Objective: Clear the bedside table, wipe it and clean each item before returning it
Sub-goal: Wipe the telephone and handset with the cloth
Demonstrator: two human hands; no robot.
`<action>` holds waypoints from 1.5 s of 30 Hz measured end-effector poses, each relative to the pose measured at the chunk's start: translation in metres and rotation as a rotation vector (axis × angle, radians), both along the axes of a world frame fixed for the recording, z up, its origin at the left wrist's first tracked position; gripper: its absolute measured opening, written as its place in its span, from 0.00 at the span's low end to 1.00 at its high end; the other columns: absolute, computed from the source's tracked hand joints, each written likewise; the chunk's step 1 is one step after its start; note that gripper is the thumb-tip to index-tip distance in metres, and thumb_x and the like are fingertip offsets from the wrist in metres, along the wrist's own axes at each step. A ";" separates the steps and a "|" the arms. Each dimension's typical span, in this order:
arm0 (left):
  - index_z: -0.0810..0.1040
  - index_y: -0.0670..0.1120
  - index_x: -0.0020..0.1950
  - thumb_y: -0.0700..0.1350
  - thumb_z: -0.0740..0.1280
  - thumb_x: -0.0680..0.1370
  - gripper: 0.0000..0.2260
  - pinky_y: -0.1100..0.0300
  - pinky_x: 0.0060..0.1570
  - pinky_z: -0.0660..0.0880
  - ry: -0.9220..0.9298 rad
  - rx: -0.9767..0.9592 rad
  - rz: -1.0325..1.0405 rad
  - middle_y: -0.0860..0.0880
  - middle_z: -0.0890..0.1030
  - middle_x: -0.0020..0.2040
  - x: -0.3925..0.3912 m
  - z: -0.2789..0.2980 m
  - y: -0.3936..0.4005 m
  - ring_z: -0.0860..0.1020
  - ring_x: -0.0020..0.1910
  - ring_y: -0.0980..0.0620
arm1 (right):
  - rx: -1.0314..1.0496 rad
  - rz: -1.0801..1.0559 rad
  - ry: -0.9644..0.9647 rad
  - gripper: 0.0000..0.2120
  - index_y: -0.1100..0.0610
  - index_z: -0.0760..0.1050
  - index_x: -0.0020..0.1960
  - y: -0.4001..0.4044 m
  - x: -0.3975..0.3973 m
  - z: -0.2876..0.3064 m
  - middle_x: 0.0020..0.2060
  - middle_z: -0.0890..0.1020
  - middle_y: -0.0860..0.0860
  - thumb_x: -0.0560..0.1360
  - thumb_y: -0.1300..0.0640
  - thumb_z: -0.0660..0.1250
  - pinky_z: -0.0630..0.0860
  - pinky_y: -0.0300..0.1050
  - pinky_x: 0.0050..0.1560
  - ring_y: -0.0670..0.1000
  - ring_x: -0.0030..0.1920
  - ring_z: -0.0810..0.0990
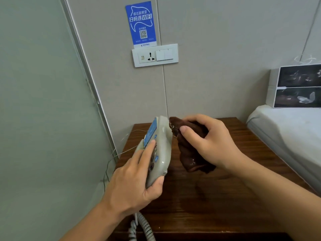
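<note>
Nearest, a grey coiled phone cord [145, 226] hangs off the front edge of the dark brown wooden bedside table [217, 197]. Above the table's left side, the left hand [133, 185] holds a grey-beige desk telephone base with blue buttons and a blue label [159, 150] tilted up on its edge: the thumb is curled under its lower corner and the fingers lie across the keypad face. Just right of the phone, over the table's middle, the right hand [208, 143] grips a bunched dark brown cloth [189, 153], fingers and thumb curled round it; the cloth's upper end touches the phone's top right edge. Thin wires [121, 153] run from the phone's left side down past the table's left edge. To the right of the table lies a white mattress [286, 129], with a white box bearing dark pictures [295, 86] on it. On the beige wall behind the table sit a white socket-and-switch plate [155, 55] and, just above it, a blue WIFI sticker with a QR code [141, 23].
</note>
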State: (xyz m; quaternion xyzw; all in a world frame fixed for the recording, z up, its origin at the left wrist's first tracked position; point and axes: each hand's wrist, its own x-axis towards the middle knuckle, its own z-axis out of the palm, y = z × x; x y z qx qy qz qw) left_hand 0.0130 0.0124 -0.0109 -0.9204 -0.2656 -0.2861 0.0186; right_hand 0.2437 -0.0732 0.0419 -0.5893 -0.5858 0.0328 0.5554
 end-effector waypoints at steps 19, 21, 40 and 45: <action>0.49 0.58 0.81 0.61 0.64 0.71 0.41 0.56 0.49 0.81 -0.014 -0.120 -0.074 0.55 0.69 0.72 -0.006 -0.003 -0.006 0.77 0.65 0.52 | -0.104 0.198 -0.469 0.12 0.48 0.81 0.60 -0.005 -0.022 0.015 0.49 0.79 0.42 0.77 0.54 0.69 0.75 0.41 0.52 0.45 0.52 0.80; 0.50 0.59 0.81 0.61 0.64 0.70 0.41 0.55 0.50 0.81 -0.029 -0.128 -0.078 0.56 0.69 0.72 -0.006 -0.004 -0.004 0.76 0.65 0.52 | -0.089 0.213 -0.461 0.11 0.49 0.80 0.58 -0.004 -0.024 0.016 0.49 0.81 0.41 0.76 0.55 0.71 0.76 0.41 0.51 0.46 0.51 0.81; 0.43 0.67 0.81 0.63 0.61 0.72 0.41 0.60 0.57 0.76 -0.115 -0.247 -0.134 0.67 0.62 0.75 -0.017 0.001 0.006 0.75 0.63 0.59 | -0.215 -0.077 -0.480 0.05 0.49 0.81 0.52 0.064 0.004 0.037 0.42 0.83 0.46 0.78 0.51 0.68 0.79 0.48 0.46 0.48 0.44 0.82; 0.44 0.69 0.80 0.62 0.63 0.72 0.41 0.62 0.55 0.76 -0.138 -0.283 -0.124 0.69 0.64 0.71 -0.019 0.002 0.007 0.76 0.60 0.60 | -0.265 -0.020 -0.516 0.05 0.49 0.81 0.54 0.064 0.004 0.044 0.45 0.82 0.43 0.79 0.52 0.69 0.78 0.44 0.48 0.46 0.47 0.82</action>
